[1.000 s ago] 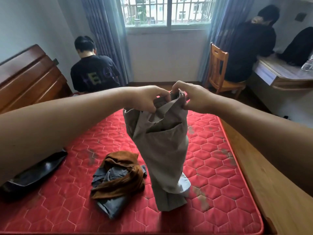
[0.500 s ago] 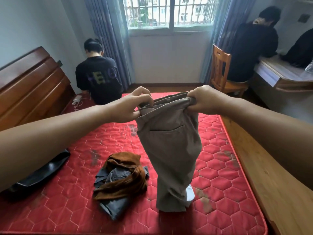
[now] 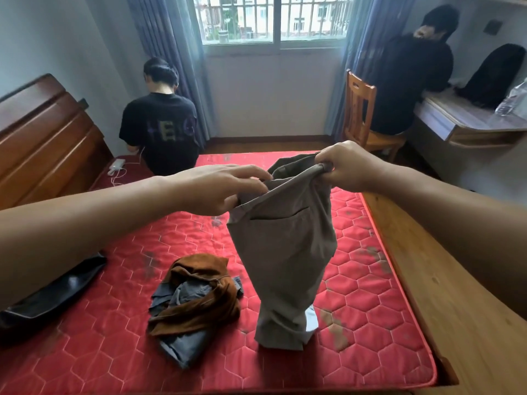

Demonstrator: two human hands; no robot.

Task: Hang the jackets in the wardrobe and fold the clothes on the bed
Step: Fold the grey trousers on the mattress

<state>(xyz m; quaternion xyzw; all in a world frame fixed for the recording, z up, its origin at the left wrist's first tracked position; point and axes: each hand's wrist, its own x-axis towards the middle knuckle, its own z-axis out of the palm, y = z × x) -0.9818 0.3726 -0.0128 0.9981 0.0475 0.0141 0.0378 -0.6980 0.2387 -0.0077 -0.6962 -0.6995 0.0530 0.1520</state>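
- Held the taupe trousers [image 3: 285, 252] up by the waistband above the right half of the red mattress [image 3: 114, 352], legs hanging straight down and hems slumped on its surface.
- Clamped the right hand [image 3: 350, 169] on the far end of the waistband, fingers curled tight round bunched cloth.
- Set the left hand [image 3: 211, 189] at the near end, long fingers stretched almost straight along the band, thumb and lower fingers tucked in at the corner. Judged that a pinch, since the corner hung from there, though the contact itself was hidden.
- Judged the folding of this pair barely begun: no crease made, legs not yet laid flat on the mattress.
- Left a brown-and-grey heap [image 3: 196, 297] crumpled at the middle of the mattress, just beside the hems.
- Left a black jacket [image 3: 51, 297] lying at the mattress's left edge, not yet hung.
- Saw no folded stack anywhere on the mattress; reckoned most of the task still ahead.
- Saw no wardrobe in view, so could not tell whether anything hung there already.
- Could not count the garments in the heap.
- Lost part of the jacket behind the left forearm and the frame's edge.
- Could not make out the pale patch at the hems: lining, perhaps, or another item.
- Noted a seated person [image 3: 159, 132] at the mattress's far left corner, back turned.
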